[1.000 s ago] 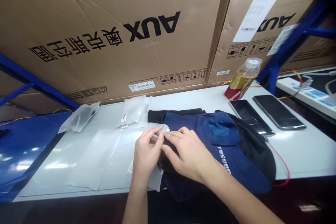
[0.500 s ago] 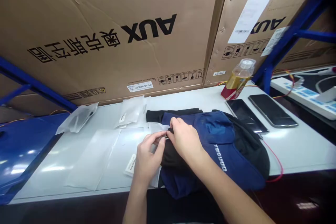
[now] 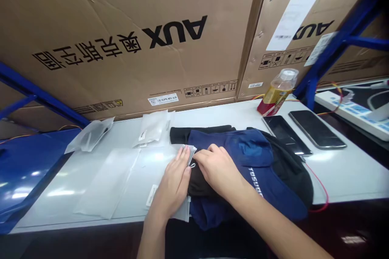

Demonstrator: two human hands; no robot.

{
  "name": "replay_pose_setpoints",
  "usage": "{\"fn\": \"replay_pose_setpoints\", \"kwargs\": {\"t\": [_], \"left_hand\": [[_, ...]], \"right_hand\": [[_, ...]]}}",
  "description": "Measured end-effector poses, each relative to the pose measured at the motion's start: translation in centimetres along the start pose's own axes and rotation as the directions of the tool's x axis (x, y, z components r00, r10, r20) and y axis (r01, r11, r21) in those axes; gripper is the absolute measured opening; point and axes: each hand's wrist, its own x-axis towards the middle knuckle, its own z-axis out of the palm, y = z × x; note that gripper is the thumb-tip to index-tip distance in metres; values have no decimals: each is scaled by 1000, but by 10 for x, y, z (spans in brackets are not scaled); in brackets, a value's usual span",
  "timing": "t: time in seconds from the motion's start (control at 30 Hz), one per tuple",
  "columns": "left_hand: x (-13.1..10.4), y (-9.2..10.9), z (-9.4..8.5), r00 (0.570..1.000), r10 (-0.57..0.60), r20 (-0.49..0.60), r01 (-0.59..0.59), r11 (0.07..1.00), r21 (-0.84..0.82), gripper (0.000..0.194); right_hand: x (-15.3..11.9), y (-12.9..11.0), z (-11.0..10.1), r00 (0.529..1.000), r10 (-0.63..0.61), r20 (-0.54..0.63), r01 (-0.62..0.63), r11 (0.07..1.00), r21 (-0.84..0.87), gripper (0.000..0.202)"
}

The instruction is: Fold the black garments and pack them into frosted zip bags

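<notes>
My left hand [image 3: 174, 184] lies flat, fingers stretched, on the edge of a translucent plastic bag [image 3: 182, 209] with a white label. My right hand [image 3: 217, 168] is closed, its fingertips bent together at the bag's right edge, over dark cloth; what they hold, if anything, is hidden. A small pale loop sticks out between the two hands. Beneath and right of my hands, a folded navy and black garment [image 3: 281, 192] with white lettering is spread on the white table [image 3: 355, 170].
More translucent bags [image 3: 103, 182] lie at the left and back. Two phones [image 3: 317, 128], one with a red cable, and a bottle [image 3: 277, 93] are at the right. Big cartons [image 3: 127, 4] stand behind, between blue rack posts. A power strip [image 3: 352, 111] sits far right.
My left hand has gone from a pinch to lying flat on the bag's edge. The right hand has shifted slightly right and down, apart from the left. The bag's edge now lies flatter.
</notes>
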Motion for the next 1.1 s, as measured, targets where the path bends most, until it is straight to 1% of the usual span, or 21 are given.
{"fn": "replay_pose_setpoints", "kwargs": {"t": [0.07,0.1,0.17,0.2,0.3,0.37,0.43,0.5,0.57,0.67,0.73,0.77,0.83,0.93,1.0,1.07,1.1], "left_hand": [[0,2,1,1000,-3,-11,3,1000,-5,54],[0,3,2,1000,-14,-22,13,1000,-15,54],[-1,3,2,998,-52,-36,50,998,-48,55],[-1,2,2,997,-69,-34,67,996,-64,56],[-1,1,0,997,-81,-9,80,993,-83,58],[0,1,-1,997,-71,10,72,993,-93,58],[0,3,-2,997,-74,21,76,991,-107,57],[1,6,-1,997,-72,29,75,990,-121,57],[0,9,0,997,-68,25,71,987,-141,57],[-1,13,-1,997,-77,13,78,980,-184,56],[-1,13,-5,996,-81,26,85,975,-206,56],[-2,13,-8,996,-76,35,82,974,-210,55],[-3,10,-13,997,-66,48,74,975,-211,54],[-6,6,-18,997,-58,46,65,979,-194,52],[-10,7,-18,999,-36,-4,36,990,-136,51],[-15,11,-17,991,-1,-135,-2,1000,-26,47],[-18,13,-16,975,20,-221,-13,999,30,41]], "right_hand": [[1,-4,1,999,30,-10,-30,1000,-2,30],[-1,-3,1,1000,20,-8,-20,1000,10,28],[-7,6,-3,997,-74,-3,74,995,71,25],[-12,12,-6,990,-141,-16,142,984,107,28],[-26,31,-13,941,-332,-62,338,926,166,42],[-30,37,-15,910,-412,-39,412,896,167,49],[-29,35,-14,886,-462,29,452,877,162,56],[-23,24,-10,886,-455,95,444,889,116,55],[-18,7,-2,910,-391,134,391,920,28,45],[-15,-17,9,965,-240,109,249,965,-76,37],[-16,-25,12,985,-157,75,162,984,-68,39],[-17,-25,12,987,-142,69,145,988,-47,39],[-19,-20,8,981,-174,81,174,985,0,37],[-18,-8,-2,950,-289,115,286,957,39,33],[-18,-4,-7,941,-315,127,313,949,32,31],[-17,-4,-10,944,-302,135,299,953,38,28],[-17,-5,-11,949,-286,133,281,958,57,30]]}}
